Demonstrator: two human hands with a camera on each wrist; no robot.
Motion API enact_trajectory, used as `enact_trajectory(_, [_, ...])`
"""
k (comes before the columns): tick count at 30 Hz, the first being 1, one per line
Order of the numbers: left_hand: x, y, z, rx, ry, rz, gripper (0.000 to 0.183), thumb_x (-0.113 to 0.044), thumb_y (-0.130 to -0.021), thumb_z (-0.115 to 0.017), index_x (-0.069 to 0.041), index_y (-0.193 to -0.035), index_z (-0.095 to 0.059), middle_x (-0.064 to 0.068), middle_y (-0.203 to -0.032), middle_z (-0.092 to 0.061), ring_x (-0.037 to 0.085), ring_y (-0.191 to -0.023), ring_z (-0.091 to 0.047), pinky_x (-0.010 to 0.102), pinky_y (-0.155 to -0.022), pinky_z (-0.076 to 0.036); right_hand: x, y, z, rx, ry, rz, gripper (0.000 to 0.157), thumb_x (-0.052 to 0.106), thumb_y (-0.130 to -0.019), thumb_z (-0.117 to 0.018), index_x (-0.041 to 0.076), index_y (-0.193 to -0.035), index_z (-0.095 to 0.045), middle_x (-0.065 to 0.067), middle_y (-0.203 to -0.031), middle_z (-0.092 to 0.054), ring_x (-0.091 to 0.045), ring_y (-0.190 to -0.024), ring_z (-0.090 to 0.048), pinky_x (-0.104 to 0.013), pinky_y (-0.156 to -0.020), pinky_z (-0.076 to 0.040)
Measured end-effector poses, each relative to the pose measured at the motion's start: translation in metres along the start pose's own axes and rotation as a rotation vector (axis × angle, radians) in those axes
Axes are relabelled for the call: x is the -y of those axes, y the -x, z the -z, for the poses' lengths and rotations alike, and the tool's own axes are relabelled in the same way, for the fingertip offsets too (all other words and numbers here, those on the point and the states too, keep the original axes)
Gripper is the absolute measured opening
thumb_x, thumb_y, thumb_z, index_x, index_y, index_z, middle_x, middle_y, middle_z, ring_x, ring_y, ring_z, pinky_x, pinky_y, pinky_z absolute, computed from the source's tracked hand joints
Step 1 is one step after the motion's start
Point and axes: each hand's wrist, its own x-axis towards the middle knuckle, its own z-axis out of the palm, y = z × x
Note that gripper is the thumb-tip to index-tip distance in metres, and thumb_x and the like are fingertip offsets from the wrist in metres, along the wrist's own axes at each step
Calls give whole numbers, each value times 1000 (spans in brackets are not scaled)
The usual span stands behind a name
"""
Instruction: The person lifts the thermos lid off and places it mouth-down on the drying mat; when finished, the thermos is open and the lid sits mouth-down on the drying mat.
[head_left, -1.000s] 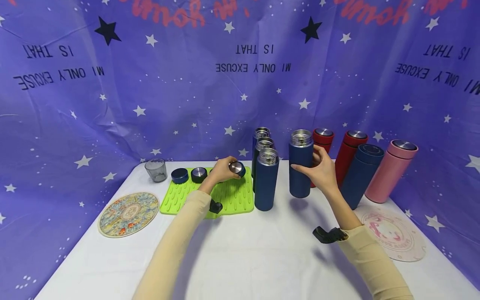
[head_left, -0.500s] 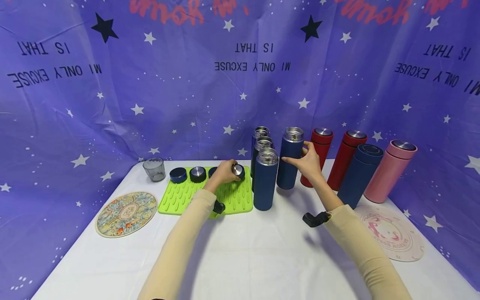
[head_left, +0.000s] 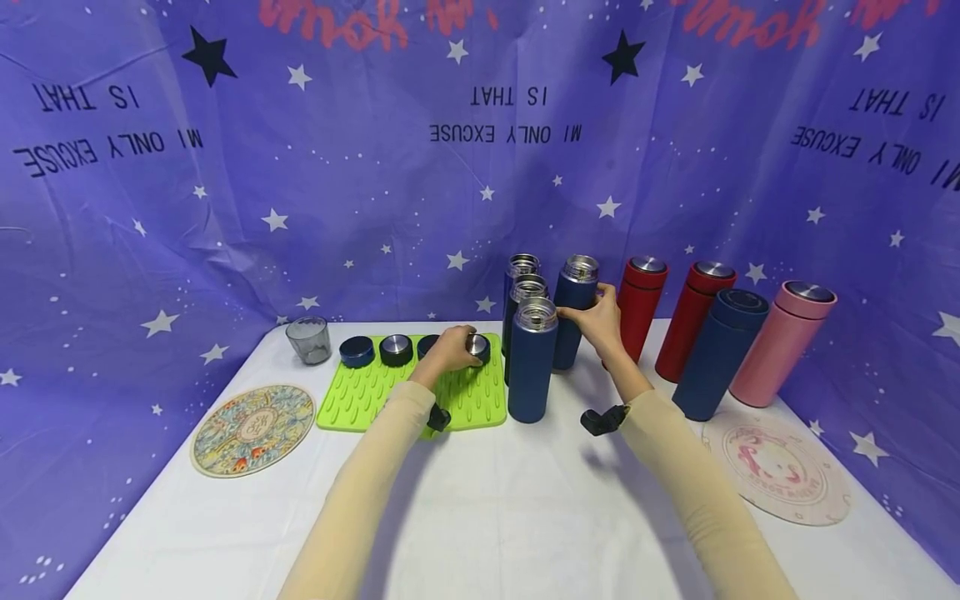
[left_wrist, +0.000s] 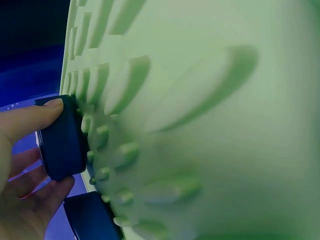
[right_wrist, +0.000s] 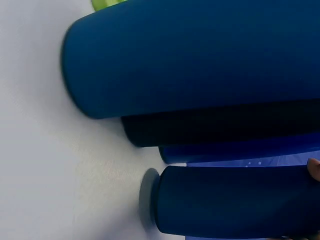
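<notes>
Lidless navy bottle [head_left: 574,293] is upright in your right hand [head_left: 600,322], held between thumb and fingers. Clock below: head view, centred on that bottle unless noted, 12 away from you.

Change over the last second: you bring it inward and lower, from well apart to just beside the other lidless bottles. Right wrist view shows a narrow gap to them and a shadow at its base; can't confirm it's down. Reads as the lidless group nearly gathered.

At 7, front navy bottle [head_left: 532,367]; at 9, black bottle [right_wrist: 225,125], then blue bottle [right_wrist: 227,151] past it. All lidless.

Also at 9, your left hand [head_left: 450,350] pinches a navy steel-topped lid [left_wrist: 62,137], at the 2 o'clock part of the green mat [head_left: 352,404]. It goes from tilted to level: looks placed, not released. Past it, still at 9: dark lid [head_left: 427,344] half behind your hand, black lid [head_left: 396,350], navy lid [head_left: 357,352]. Four lids, four lidless bottles, so counts match.

At 3, two red bottles [head_left: 642,296]; at 4, capped navy bottle [head_left: 720,358] and pink bottle [head_left: 782,346].
</notes>
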Motion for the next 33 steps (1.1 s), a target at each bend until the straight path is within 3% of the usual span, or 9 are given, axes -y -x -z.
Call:
enact_trajectory(9, [-3,7,6,33,7,15,70,-18,-83,-78,2,-141,-44,19,-136,-52,32,-123,-51,41,-104,-42,2,-7,-19,-51,-53,-14,79,13,-69,-84,0,-132,-37,-25,-128,-57,-35,-112,-58,-46,-94,-47])
enact_trajectory(15, [0,20,16,38,14,-50,69,-17,-84,-77,1,-142,-43,20,-141,-47,33,-128,-46,43,-105,-41,2,-7,-28,-62,-44,5,78,15,-68,-84,0,-130,-38,-26,-123,-60,-36,-109,-59,-46,-92,-48])
enact_trajectory(24, [6,51,32,15,41,-196,66,-16,-84,-76,4,-139,-46,20,-139,-49,36,-129,-44,46,-106,-39,-3,-3,-31,-30,-24,-8,72,6,-74,-76,2,-134,-35,-26,-124,-59,-38,-105,-60,-48,-89,-49])
enact_trajectory(28, [8,74,39,20,60,-189,67,-20,-86,-74,2,-141,-44,19,-141,-47,35,-128,-45,47,-105,-39,0,2,-26,6,-15,-18,72,9,-78,-75,2,-138,-36,-26,-130,-55,-38,-114,-57,-48,-96,-46])
enact_trajectory(33, [14,105,44,-2,70,-142,68,-22,-85,-76,-2,-142,-45,18,-141,-48,36,-127,-47,49,-103,-42,5,16,-14,56,-147,-43,75,7,-81,-75,1,-143,-35,-23,-143,-43,-35,-131,-43,-43,-107,-38])
